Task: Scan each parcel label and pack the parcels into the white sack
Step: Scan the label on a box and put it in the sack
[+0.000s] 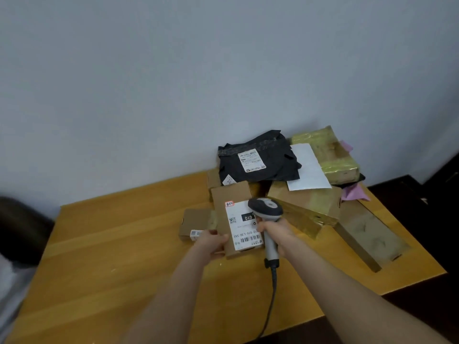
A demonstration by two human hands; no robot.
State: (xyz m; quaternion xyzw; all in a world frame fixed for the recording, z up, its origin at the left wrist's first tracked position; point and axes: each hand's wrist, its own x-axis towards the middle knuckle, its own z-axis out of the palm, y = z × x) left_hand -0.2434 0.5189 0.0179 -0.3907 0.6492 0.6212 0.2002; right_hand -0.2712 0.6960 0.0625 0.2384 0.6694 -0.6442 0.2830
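Near the middle of the yellow wooden tabletop (124, 256), the left hand (213, 242) gripped the near-left corner of a flat brown cardboard parcel (229, 194), label up, while the right hand (275, 234) was wrapped round the handle of a grey corded barcode scanner (267, 212), its head hanging over the white shipping label (238, 225). Held so close, the scanner might miss the barcode at the label's near end. A swing of the right arm could topple the heaped parcels (305, 202) in the far right corner.

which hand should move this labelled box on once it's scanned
Left: the left hand grips the labelled box, while the right hand is busy holding the scanner.
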